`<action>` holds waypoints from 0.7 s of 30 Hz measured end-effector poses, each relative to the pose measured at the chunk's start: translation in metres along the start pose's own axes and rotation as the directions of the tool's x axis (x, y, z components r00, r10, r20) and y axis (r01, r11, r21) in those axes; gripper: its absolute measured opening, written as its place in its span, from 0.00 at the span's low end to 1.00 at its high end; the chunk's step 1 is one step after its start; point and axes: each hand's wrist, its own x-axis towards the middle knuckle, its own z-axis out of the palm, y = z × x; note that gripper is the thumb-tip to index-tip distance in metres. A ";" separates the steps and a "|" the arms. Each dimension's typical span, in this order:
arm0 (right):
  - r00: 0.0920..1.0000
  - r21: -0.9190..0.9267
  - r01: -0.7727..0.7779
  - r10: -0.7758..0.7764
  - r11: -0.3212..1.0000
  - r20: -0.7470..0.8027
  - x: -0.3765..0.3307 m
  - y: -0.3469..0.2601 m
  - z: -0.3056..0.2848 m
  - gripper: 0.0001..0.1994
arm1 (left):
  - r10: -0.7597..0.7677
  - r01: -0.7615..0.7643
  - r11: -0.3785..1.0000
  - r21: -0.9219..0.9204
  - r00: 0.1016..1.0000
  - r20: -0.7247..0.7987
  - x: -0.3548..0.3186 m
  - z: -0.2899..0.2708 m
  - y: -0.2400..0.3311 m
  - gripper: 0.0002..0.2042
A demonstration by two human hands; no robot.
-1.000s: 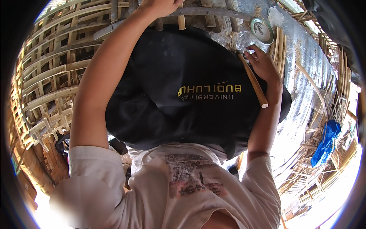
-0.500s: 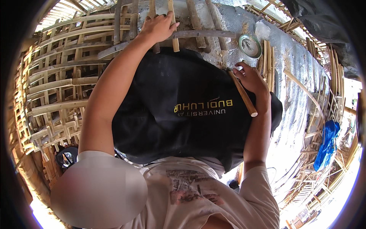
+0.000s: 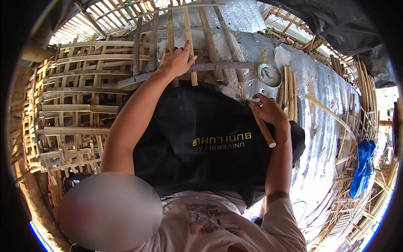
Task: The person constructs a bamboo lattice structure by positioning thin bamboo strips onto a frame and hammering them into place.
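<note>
My left hand lies over a rack of lengthwise bamboo strips, its index finger stretched along a pale strip and its other fingers bent over the darker strip beside it. A dark crosswise strip passes under the wrist. My right hand is loosely curled with the fingers apart, at the right edge of the black cloth over my lap. Against its thumb side lies a round wooden stick, pale at its cut near end. What the stick's far end joins, if anything, is unclear.
A round green-rimmed dish sits beyond my right hand, beside a bundle of bamboo strips. Woven bamboo lattice fills the left. Silvery sheeting, a curved strip and a blue bag are on the right.
The view has shifted, so the rack and both hands sit lower in the picture. My left index finger now points out along the pale strip. The right hand stays beside the stick.
</note>
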 end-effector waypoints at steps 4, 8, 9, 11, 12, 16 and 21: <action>1.000 0.004 -0.001 0.001 1.000 0.003 -0.001 0.003 0.002 0.22 | 0.026 -0.026 1.000 0.010 1.000 -0.007 0.000 0.000 0.002 0.33; 0.999 -0.008 -0.015 0.016 1.000 0.038 -0.002 -0.006 -0.004 0.19 | 0.025 -0.025 1.000 0.017 1.000 -0.015 0.000 -0.001 0.001 0.33; 0.999 -0.006 -0.018 0.018 1.000 0.035 -0.002 -0.006 -0.004 0.19 | 0.020 -0.020 1.000 0.006 1.000 -0.009 0.000 -0.002 0.001 0.33; 0.999 -0.003 -0.027 0.028 1.000 0.042 -0.002 -0.006 -0.004 0.20 | 0.017 -0.017 1.000 -0.005 1.000 -0.002 0.001 -0.003 0.002 0.33; 0.999 -0.003 -0.028 0.028 1.000 0.041 -0.002 -0.006 -0.004 0.20 | 0.014 -0.014 1.000 -0.003 1.000 0.005 0.001 -0.004 0.002 0.33; 0.999 -0.006 -0.022 0.023 1.000 0.029 -0.002 -0.006 -0.004 0.20 | 0.009 -0.009 1.000 -0.002 1.000 0.013 0.001 -0.007 0.003 0.33; 1.000 0.013 0.030 -0.030 0.999 -0.001 -0.003 -0.002 -0.002 0.21 | -0.004 0.004 1.000 -0.020 0.999 0.038 0.001 -0.007 0.005 0.33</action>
